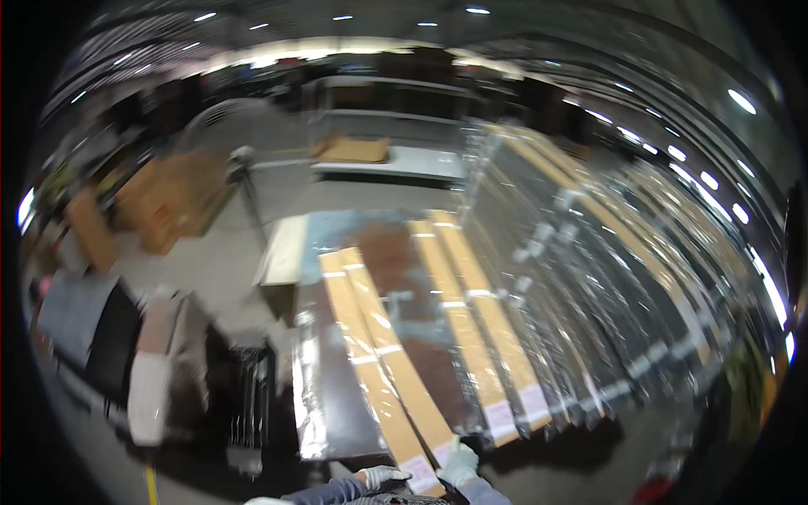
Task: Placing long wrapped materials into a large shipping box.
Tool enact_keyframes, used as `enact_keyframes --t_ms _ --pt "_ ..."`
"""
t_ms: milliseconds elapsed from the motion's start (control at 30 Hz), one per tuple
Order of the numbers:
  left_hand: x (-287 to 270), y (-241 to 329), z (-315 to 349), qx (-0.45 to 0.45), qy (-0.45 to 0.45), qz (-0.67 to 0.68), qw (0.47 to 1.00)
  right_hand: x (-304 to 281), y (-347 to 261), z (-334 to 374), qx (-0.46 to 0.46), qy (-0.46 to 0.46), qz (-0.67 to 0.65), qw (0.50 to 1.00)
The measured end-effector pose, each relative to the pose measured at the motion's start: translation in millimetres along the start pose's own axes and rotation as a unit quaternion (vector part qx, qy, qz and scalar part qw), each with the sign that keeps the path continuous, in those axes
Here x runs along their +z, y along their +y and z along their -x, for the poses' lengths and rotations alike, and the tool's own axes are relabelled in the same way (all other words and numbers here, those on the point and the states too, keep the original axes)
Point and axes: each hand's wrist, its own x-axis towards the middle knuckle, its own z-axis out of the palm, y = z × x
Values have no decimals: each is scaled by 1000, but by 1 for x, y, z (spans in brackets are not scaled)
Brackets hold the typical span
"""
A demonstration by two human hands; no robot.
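Note:
Two long, narrow brown cardboard packages [362, 353] lie side by side, slanting away from me over a dark, plastic-covered surface [337, 404]. White bands cross them, and a pale label sits at their near end. My left hand [385, 477], in a white glove, is closed at the left edge of that near end. On the right edge, my gloved right hand [459, 465] grips the same end, partly wrapped around the side. Motion blur softens the fingers. A similar pair of cardboard packages [475, 337] rests to the right, apart from my hands.
Plastic-wrapped dark panels [581, 286] fill the right side. A white low platform [412, 162] holds a cardboard piece at the back. Cardboard boxes [168, 198] and a tripod-like stand [246, 181] stand back left. Wrapped stacks [156, 362] sit nearer left.

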Motion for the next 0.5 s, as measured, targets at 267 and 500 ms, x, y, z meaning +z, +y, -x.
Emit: enact_keyframes --t_ms 267,500 --pt "-21 -40 -18 96 128 441 883 37 -40 -25 27 -43 33 998" --pt "0 -50 36 26 173 344 923 44 37 6 -308 77 -82 945"
